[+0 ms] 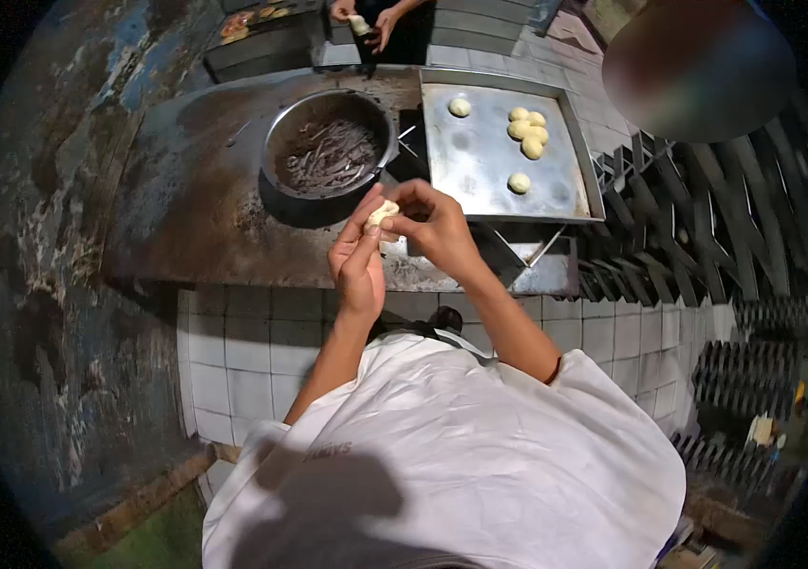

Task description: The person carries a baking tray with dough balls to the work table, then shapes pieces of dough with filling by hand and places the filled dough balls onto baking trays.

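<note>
Between my two hands, over the front part of the worktable, is a small piece of pale dough (383,214). My left hand (358,256) supports it from the left, with fingers pointing up and the thumb against it. My right hand (434,228) pinches its right side between thumb and fingers. Just behind my hands stands a round metal bowl (387,128) with dark brown filling (333,156) smeared over its inside. To the right of the bowl, a metal tray (470,180) holds several round dough balls (520,130), some touching, others apart.
The worn worktable (185,199) runs below the bowl. Across it, a co-worker's hands (375,27) hold a piece of dough. Dark stacked racks (707,209) stand at the right, and a stained wall (62,237) is at the left. A blurred round object (698,66) hangs at upper right.
</note>
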Motion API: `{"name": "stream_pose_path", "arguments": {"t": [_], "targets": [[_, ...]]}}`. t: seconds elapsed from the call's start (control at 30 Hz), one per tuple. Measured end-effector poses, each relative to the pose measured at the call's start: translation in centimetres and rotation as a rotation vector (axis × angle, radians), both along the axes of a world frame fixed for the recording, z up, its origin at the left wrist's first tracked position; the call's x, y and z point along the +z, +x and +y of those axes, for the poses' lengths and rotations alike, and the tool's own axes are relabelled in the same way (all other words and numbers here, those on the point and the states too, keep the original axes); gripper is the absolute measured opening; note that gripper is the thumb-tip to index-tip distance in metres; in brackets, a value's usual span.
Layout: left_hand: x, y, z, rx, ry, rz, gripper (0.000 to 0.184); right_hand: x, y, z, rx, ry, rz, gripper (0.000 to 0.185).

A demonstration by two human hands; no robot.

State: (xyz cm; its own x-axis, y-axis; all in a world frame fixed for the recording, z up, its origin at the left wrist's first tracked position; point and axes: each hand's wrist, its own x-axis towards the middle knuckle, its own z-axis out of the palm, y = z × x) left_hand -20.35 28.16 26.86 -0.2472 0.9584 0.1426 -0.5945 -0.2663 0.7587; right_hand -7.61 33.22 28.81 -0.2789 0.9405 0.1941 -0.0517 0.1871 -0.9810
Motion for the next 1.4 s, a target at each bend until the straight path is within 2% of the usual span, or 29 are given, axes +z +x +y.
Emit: {"name": "stream_pose_path", "arguments": {"t": [0.1,0.17,0.23,0.27,0.37,0.4,0.43,0.5,0.53,0.63,0.67,0.8,0.87,0.9,0.97,1.0,1.03,1.1,1.13,1.17,1.23,1.27,1.3,1.37,1.4], "targets": [[-1.4,-1.6,0.2,-0.050,-0.138,-0.062,0.030,-1.1,-1.4,-1.7,-0.151,0.004,-0.183,0.024],[-2.3,-2.7,0.6,-0.030,-0.194,-0.125,0.028,-0.9,-2.5,-2.7,-0.164,0.001,-0.164,0.032],[-2.5,-3.7,0.6,0.013,-0.282,-0.143,0.022,0.1,-3.6,-3.9,-0.187,0.223,-0.299,0.030],[-2.6,-3.9,0.5,0.015,-0.268,-0.140,0.017,-0.6,-4.0,-4.0,-0.220,0.307,-0.338,0.032],[-1.8,-4.1,0.2,-0.045,-0.185,-0.132,0.019,-0.3,-4.0,-4.4,-0.237,0.400,-0.336,0.033],[-1.8,-4.0,0.0,-0.050,-0.186,-0.134,0.019,-0.3,-3.8,-4.1,-0.290,0.372,-0.516,0.028],[-1.7,-3.7,-0.2,-0.074,-0.127,-0.116,0.019,-0.2,-3.9,-3.7,-0.293,0.371,-0.519,0.028],[-1.2,-3.4,-0.5,-0.099,-0.069,-0.101,0.021,0.1,-4.1,-3.4,-0.394,0.351,-0.354,0.021],[-0.5,-3.4,-0.6,-0.124,-0.067,-0.110,0.021,0.0,-4.2,-3.5,-0.395,0.351,-0.357,0.021],[-0.1,-3.6,-0.6,-0.175,-0.086,-0.171,0.023,-0.1,-4.2,-3.8,-0.266,-0.062,-0.045,0.027],[-0.1,-3.7,-0.7,-0.201,-0.107,-0.221,0.024,0.0,-4.3,-3.9,-0.335,-0.025,-0.154,0.025],[-2.5,-4.5,-1.1,-0.110,-0.231,-0.220,0.026,0.6,-5.0,-4.9,-0.362,0.094,-0.284,0.025],[-3.4,-5.3,-0.9,-0.067,-0.349,-0.198,0.027,0.5,-5.7,-5.5,-0.314,0.374,-0.347,0.027],[-2.9,-5.1,-1.2,-0.065,-0.350,-0.198,0.027,0.1,-5.7,-5.8,-0.313,0.374,-0.347,0.027],[-1.5,-4.4,-1.5,-0.077,-0.246,-0.238,0.026,-0.7,-5.3,-5.9,-0.327,0.347,-0.523,0.029],[-1.6,-4.1,-1.5,-0.077,-0.209,-0.230,0.026,-0.3,-5.1,-5.8,-0.385,0.433,-0.647,0.029],[-1.7,-3.8,-1.5,-0.077,-0.206,-0.231,0.026,-0.1,-4.8,-5.5,-0.386,0.437,-0.646,0.029],[-1.8,-3.2,-1.5,-0.093,-0.128,-0.200,0.028,0.0,-4.1,-4.6,-0.344,0.229,-0.306,0.022],[-1.8,-2.8,-1.5,-0.092,-0.129,-0.197,0.028,-0.5,-3.5,-4.0,-0.252,-0.032,-0.143,0.017],[-1.7,-2.5,-1.4,-0.119,-0.112,-0.165,0.029,-0.8,-2.9,-3.8,-0.251,-0.034,-0.142,0.017],[-1.8,-1.3,-0.9,-0.141,-0.088,-0.127,0.029,-1.2,-1.4,-3.0,-0.118,-0.229,-0.047,0.016],[-2.3,-0.5,-0.8,-0.081,-0.143,-0.094,0.030,-1.5,-1.1,-2.9,-0.155,-0.279,-0.067,0.021],[-2.7,0.2,-0.6,-0.021,-0.200,-0.061,0.030,-1.4,-1.2,-3.1,-0.154,-0.279,-0.062,0.021],[-3.4,1.3,0.1,0.018,-0.239,-0.049,0.027,-1.0,-1.5,-3.9,-0.333,-0.049,-0.178,0.020],[-3.7,1.7,0.7,0.024,-0.299,-0.048,0.025,-1.1,-0.6,-3.8,-0.302,0.071,-0.277,0.021]]}}
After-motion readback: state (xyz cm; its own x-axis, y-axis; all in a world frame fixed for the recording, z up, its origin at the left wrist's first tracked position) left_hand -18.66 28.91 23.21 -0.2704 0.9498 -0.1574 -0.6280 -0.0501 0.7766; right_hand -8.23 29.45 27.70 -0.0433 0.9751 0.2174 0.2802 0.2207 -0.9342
